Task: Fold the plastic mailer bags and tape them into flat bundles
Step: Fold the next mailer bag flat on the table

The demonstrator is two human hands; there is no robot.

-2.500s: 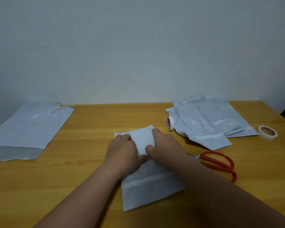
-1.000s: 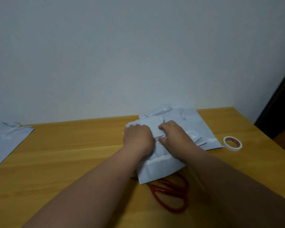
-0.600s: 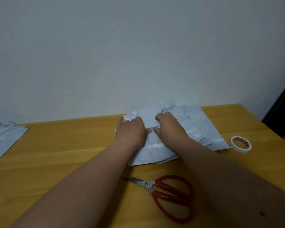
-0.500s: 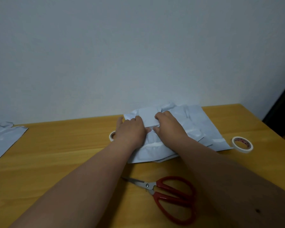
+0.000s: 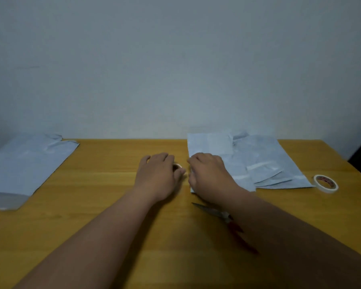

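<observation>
Wooden table (image 5: 92, 205) against a plain pale wall. Pile of mailer bags (image 5: 258, 161) at the far right of the table. Left hand (image 5: 158, 176) just left of the pile, curled over a small tape roll (image 5: 178, 166). Right hand (image 5: 208, 174) rests on the pile's left edge, fingers curled; grip unclear. Scissors (image 5: 221, 215) just nearside of the pile, partly under the right forearm. Second tape roll (image 5: 325, 183) right of the pile. More bags (image 5: 23, 163) well left of it.

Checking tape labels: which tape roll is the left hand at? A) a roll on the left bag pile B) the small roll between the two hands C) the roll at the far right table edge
B: the left hand covers the small roll; the far-right roll lies untouched.
</observation>
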